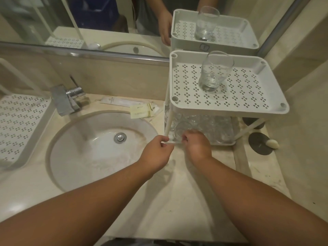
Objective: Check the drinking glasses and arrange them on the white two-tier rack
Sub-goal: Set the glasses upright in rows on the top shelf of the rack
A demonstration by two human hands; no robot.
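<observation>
While both hands (156,148) (197,146) pinch rack (230,107) rim: one glass (213,71) (upright) on top tier.

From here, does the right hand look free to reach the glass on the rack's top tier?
Probably yes: the glass stands alone on the open top tier, nothing above it, though the right hand is now at the lower tier's edge.

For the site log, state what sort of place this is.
Probably a hotel bathroom: a round basin under a chrome tap, a wall mirror above the stone counter, and packaged guest toiletries beside the white two-tier rack of glasses.
</observation>
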